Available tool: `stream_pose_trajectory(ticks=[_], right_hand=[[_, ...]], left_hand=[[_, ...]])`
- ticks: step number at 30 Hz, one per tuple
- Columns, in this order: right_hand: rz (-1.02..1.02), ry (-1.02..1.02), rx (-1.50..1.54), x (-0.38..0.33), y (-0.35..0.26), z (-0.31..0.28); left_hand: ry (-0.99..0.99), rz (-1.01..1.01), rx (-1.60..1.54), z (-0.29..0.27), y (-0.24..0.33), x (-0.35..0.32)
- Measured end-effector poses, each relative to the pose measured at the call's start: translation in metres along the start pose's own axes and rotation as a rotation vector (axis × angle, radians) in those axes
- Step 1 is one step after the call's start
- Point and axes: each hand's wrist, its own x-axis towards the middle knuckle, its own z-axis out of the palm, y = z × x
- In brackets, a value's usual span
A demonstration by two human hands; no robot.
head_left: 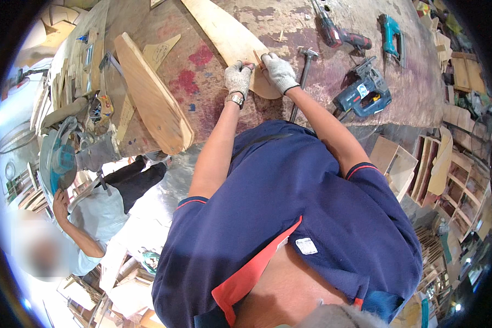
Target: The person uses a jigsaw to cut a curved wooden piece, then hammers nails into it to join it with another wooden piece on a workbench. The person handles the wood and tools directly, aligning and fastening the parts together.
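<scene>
A long, pale wooden board [224,30] lies on the worn workbench, widening to a rounded near end. Both my hands rest on that end in whitish work gloves with some fingertips bare. My left hand [238,78], a watch at its wrist, is closed at the board's left edge; what its fingers pinch is too small to make out. Just to the right, my right hand [279,72] is closed over the board, with a thin brown stick [257,56] at its fingertips. A hammer [306,65] lies beside my right hand, its handle running toward my body.
On the bench [404,93] to the right lie a blue jigsaw [363,93], a red-and-black drill [339,34] and a teal power tool [391,39]. A thick wooden piece [153,98] lies at left. Another person [95,210] at lower left touches a teal circular saw [63,158].
</scene>
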Motion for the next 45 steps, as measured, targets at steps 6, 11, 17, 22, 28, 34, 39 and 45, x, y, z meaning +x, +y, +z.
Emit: stream_pose_trajectory(ticks=[6, 11, 17, 22, 28, 34, 39, 45], right_hand=[[0.363, 0.251, 0.390, 0.002, 0.009, -0.019], [0.385, 0.255, 0.484, -0.035, 0.036, -0.035], [0.541, 0.294, 0.619, -0.103, 0.083, -0.025], [0.585, 0.279, 0.839, -0.127, 0.094, -0.015], [0.534, 0.343, 0.725, -0.119, 0.091, -0.015], [0.548, 0.287, 0.784, -0.121, 0.092, -0.019], [0.568, 0.270, 0.821, -0.121, 0.092, -0.020], [0.555, 0.278, 0.765, -0.121, 0.092, -0.020]], left_hand=[[-0.034, -0.002, 0.128, -0.002, 0.008, -0.002], [-0.104, 0.061, 0.161, 0.004, 0.019, -0.011], [-0.032, 0.236, 0.454, 0.013, 0.024, -0.017], [-0.025, 0.268, 0.463, 0.012, 0.021, -0.011], [-0.134, 0.251, 0.509, 0.005, 0.016, -0.001], [-0.081, 0.265, 0.390, 0.009, 0.009, 0.004], [-0.177, 0.231, 0.430, 0.002, 0.017, 0.006], [-0.205, 0.210, 0.377, -0.002, 0.020, 0.004]])
